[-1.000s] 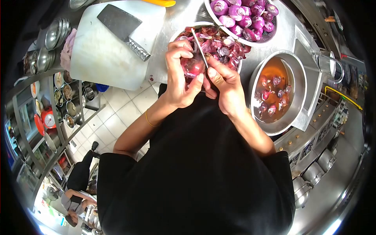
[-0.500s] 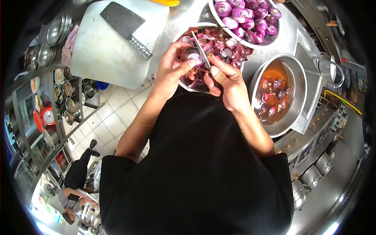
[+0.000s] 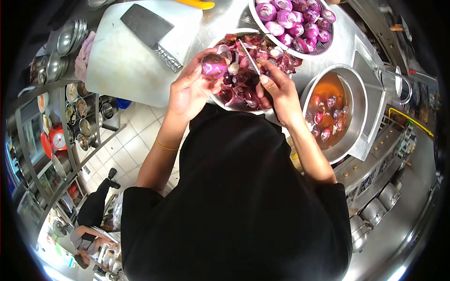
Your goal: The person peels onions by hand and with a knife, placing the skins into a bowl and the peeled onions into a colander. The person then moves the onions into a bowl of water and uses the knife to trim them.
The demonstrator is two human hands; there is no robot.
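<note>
Steel worktop [image 3: 229,16] forms the ground. Your left hand [image 3: 186,96] grips a round purple onion [image 3: 213,67], left of and apart from the narrow metal knife [image 3: 250,57]; your right hand [image 3: 287,99], closed on it, slants its long axis forward-left above a white-rimmed bowl [image 3: 243,31].

On the tabletop [image 3: 304,70], a cleaver [image 3: 146,24] lies on a board [image 3: 122,70], left of a bowl [image 3: 220,100] of peels [image 3: 283,61]; a basin [image 3: 359,107] stands right, a colander [image 3: 280,44] of onions [image 3: 310,31] behind.
</note>
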